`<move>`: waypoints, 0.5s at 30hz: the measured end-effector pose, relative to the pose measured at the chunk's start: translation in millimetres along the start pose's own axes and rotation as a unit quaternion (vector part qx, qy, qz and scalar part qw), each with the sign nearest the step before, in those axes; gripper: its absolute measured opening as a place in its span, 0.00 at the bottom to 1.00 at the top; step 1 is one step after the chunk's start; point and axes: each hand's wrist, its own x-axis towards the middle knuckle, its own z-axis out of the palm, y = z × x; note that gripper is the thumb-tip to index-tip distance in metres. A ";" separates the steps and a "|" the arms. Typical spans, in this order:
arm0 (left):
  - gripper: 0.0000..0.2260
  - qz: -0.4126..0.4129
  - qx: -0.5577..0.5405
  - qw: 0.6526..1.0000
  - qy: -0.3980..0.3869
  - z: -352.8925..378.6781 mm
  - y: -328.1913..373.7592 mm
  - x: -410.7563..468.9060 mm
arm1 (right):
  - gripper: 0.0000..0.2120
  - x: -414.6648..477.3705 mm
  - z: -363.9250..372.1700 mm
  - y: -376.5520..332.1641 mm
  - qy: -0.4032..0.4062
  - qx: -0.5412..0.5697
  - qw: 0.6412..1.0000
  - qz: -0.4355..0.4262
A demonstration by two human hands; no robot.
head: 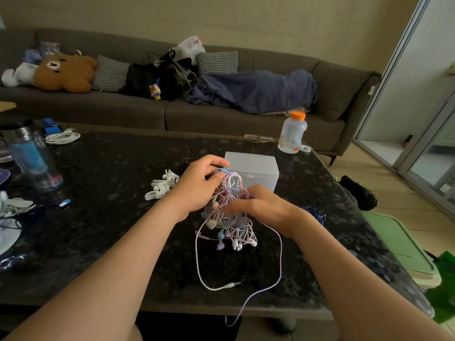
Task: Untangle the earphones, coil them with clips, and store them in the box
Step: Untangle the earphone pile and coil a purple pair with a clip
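Earphones [230,210] tangle between left hand [197,187], right hand [258,205] grip.

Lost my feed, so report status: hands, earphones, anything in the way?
Left hand, right hand both gripping the earphones, one tangled bundle. Box behind, clips left of it, untouched. One cord hangs over the near table edge.

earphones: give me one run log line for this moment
stage: untangling | left hand: grips top of earphone tangle | right hand: grips its middle | clips: loose on table | box: behind tangle
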 end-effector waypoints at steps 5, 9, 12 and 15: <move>0.18 -0.059 -0.074 0.993 -0.068 -4.3 9.5 -2.3 | 0.11 2.9 -3.6 6.9 0.065 0.038 0.997 -0.009; 0.26 -0.019 -0.021 0.999 -0.043 -4.8 11.8 -6.2 | 0.08 1.6 -9.1 7.3 0.111 0.088 0.990 -0.016; 0.18 0.009 0.055 0.998 0.039 -2.4 9.6 -6.3 | 0.08 0.3 -10.1 5.8 0.121 0.116 0.986 -0.013; 0.09 0.038 0.189 0.977 0.095 1.9 8.4 -7.6 | 0.08 -0.6 -8.4 3.1 0.115 0.123 0.986 -0.014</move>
